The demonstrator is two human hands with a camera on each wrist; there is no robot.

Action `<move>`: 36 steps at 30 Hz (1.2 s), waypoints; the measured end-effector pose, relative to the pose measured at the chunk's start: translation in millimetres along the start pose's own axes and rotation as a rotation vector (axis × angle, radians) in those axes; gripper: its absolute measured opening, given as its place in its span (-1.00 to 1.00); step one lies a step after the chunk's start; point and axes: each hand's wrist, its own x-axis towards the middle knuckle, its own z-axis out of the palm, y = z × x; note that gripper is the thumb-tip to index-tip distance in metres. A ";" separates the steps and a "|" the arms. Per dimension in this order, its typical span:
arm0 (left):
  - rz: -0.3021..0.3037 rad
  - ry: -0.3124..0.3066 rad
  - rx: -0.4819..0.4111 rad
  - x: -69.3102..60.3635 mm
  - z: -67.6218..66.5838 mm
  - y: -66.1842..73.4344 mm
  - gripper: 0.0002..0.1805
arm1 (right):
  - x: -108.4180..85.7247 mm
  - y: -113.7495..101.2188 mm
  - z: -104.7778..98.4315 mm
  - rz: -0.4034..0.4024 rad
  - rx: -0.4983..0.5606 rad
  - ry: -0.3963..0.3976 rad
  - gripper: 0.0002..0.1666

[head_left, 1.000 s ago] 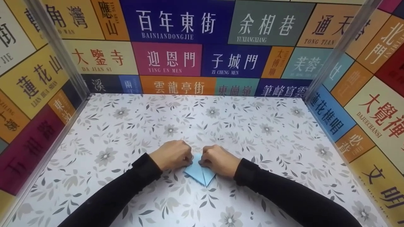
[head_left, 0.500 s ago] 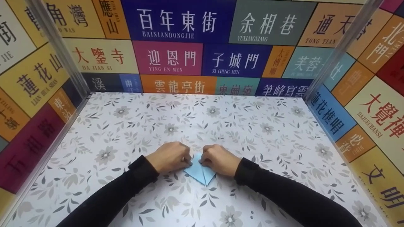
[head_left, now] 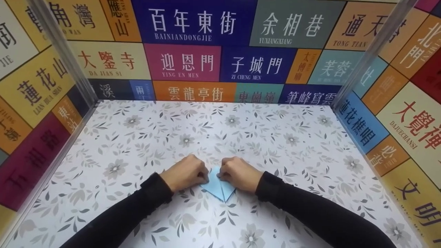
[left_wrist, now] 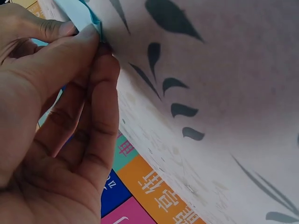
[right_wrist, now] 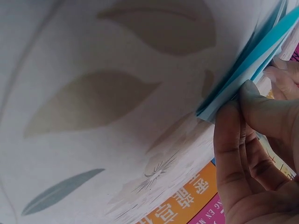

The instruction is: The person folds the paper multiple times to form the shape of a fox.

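A small piece of folded light-blue paper [head_left: 215, 190] lies on the table between both hands, its pointed end toward the person and a slit running up from the tip. My left hand [head_left: 187, 173] pinches its left edge between thumb and forefinger; in the left wrist view the thumb [left_wrist: 84, 44] presses on the folded paper [left_wrist: 81, 14]. On the other side my right hand [head_left: 240, 174] pinches the paper's right part. Several stacked layers of the paper [right_wrist: 252, 60] show in the right wrist view, under the right thumb [right_wrist: 254, 93]. The fingers partly hide the paper's far end.
The table [head_left: 155, 131] wears a white cover with grey flowers and leaves. Panels of coloured blocks with printed characters stand at the back [head_left: 193, 27], left [head_left: 38, 86] and right [head_left: 410, 113]. Clear strips [head_left: 65, 51] run along the corners.
My left hand has shifted very slightly along the paper's left edge. The right hand and the paper stay almost where they were.
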 end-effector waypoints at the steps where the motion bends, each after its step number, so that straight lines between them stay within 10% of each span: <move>1: -0.001 0.002 -0.004 0.1 -0.5 -0.2 -0.91 | 0.3 -0.4 -0.4 -0.001 -0.001 0.001 -0.86; 23: -0.091 0.027 -0.032 -17.3 -1.3 -1.8 -0.90 | 1.4 0.9 3.5 -0.015 0.007 0.018 -0.86; 36: -0.039 0.032 0.032 -15.8 -2.3 4.6 -0.89 | -0.7 1.7 0.8 -0.016 0.002 0.024 -0.87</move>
